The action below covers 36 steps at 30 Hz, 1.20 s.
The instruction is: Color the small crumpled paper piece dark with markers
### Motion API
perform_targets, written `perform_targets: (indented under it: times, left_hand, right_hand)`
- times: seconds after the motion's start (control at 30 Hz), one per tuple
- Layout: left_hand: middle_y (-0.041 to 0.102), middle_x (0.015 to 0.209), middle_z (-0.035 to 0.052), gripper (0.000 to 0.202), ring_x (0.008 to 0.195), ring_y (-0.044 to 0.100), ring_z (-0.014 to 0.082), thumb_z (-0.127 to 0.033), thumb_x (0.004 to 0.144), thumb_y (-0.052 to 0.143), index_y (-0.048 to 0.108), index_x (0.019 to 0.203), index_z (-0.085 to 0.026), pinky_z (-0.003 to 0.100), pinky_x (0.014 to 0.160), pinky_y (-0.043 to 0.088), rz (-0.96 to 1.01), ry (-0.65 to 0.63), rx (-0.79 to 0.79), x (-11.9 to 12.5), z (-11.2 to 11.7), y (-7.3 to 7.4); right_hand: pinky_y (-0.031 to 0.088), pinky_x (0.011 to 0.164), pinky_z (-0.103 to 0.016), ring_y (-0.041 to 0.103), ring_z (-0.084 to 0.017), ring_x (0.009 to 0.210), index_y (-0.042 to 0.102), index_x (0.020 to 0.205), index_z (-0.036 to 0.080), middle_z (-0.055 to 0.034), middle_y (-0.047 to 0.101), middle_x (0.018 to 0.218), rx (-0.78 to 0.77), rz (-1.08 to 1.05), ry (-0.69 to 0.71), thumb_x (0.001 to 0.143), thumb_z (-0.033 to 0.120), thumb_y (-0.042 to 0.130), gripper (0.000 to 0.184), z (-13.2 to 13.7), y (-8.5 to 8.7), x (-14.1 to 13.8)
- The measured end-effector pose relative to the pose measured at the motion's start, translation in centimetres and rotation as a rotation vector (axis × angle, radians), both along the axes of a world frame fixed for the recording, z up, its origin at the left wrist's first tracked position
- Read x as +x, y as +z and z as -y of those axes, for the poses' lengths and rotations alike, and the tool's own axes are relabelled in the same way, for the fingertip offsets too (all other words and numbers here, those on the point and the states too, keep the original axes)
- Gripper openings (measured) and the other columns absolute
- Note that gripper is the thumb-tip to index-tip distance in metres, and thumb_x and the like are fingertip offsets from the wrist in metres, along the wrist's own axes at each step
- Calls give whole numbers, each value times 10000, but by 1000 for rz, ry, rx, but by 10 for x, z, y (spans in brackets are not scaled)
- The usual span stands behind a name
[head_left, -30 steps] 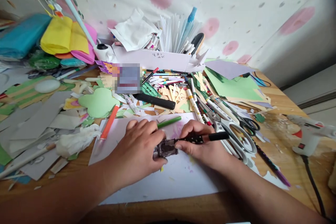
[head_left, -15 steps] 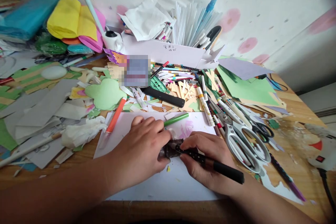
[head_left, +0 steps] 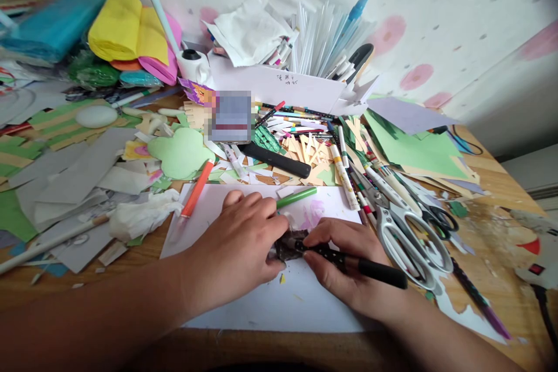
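Observation:
My right hand (head_left: 360,250) is closed round a black marker (head_left: 381,273) with pale specks, its tip end pointing left. That tip end meets a small dark piece (head_left: 288,247), part of which looks clear or pale at the edge; what it is I cannot make out. My left hand (head_left: 242,238) is closed on the left side of this dark piece, and its fingers hide much of it. Both hands rest over a white sheet of paper (head_left: 244,311) with pink colouring near the top. A green marker (head_left: 297,197) lies just beyond my left fingers, and an orange marker (head_left: 197,189) lies at the sheet's left edge.
Silver scissors (head_left: 412,238) lie right of the sheet among several pens. A black bar-shaped object (head_left: 276,160) and paper scraps lie beyond the sheet. A white box (head_left: 279,84) of pens stands at the back. A crumpled tissue (head_left: 146,215) is at the left.
The camera view has shifted slightly, so the table appears a little further right. Both hands keep their hold, with the marker still against the dark piece.

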<state>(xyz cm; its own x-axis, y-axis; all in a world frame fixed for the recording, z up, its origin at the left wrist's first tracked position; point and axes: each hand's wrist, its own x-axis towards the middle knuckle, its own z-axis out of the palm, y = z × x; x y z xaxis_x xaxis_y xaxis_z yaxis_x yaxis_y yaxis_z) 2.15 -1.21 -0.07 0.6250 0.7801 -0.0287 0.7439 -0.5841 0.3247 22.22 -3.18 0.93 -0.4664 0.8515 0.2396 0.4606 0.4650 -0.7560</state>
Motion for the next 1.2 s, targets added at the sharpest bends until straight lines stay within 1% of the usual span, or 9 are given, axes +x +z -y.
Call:
perform_targets:
  times: [0.17,0.23,0.4,0.57,0.7,0.83,0.93,1.1,1.2]
  left_hand:
    - [534,843,15,225,883,495,251,-373,695,717,573,769,-217,403,770,290,-17,-6,-8,0,-1,2]
    - [540,850,20,225,885,497,253,-373,700,716,574,770,-213,404,769,297,-19,-12,-11,0,-1,3]
    - [546,856,25,200,887,499,255,-332,714,712,571,780,-206,414,769,311,-19,-23,10,0,-1,5]
    - [547,872,17,193,909,501,245,-353,735,696,585,805,-210,400,788,319,-33,-18,17,0,0,5]
    - [540,838,15,253,884,502,250,-395,694,737,583,779,-214,408,773,312,-13,-25,14,-1,-2,3]
    - [542,835,10,257,885,503,249,-367,680,760,583,792,-218,415,787,302,-5,-36,4,-1,-3,2]
    - [543,844,9,254,889,501,246,-375,693,751,587,805,-218,409,790,298,-16,-38,-7,-1,-3,4]
    - [547,859,15,235,903,503,249,-389,721,726,593,811,-218,402,788,299,-17,-37,3,-1,-3,4]
    - [540,858,10,239,902,504,247,-389,717,729,592,815,-220,396,786,297,-24,-41,5,-1,-3,4]
  right_hand:
    - [418,487,-221,537,-118,514,596,723,148,-20,599,588,-27,-26,39,772,148,579,52,-2,0,1]
    - [421,491,-222,536,-117,515,591,726,157,-13,593,585,-23,-38,35,771,153,582,46,-2,0,1]
    - [417,487,-228,543,-121,520,582,714,167,-16,603,595,-41,-51,65,768,137,574,61,-2,1,1]
    - [415,488,-234,556,-127,522,586,705,151,-33,612,596,-21,-43,82,767,124,571,69,0,2,1]
    - [417,493,-236,557,-130,527,585,704,149,-34,607,591,-21,-53,69,773,125,563,76,-1,0,2]
    - [419,494,-235,562,-129,535,577,707,164,-25,608,600,-26,-49,79,772,126,565,77,-1,-1,2]
    - [421,498,-237,560,-129,538,576,716,170,-22,605,603,-12,-51,60,773,128,570,71,-1,-1,2]
    - [437,509,-243,582,-140,560,558,710,176,-31,621,624,-21,-75,105,756,108,572,83,-1,-1,2]
    - [443,515,-246,583,-140,561,557,709,181,-28,624,623,-13,-64,89,760,107,565,90,-1,-1,2]
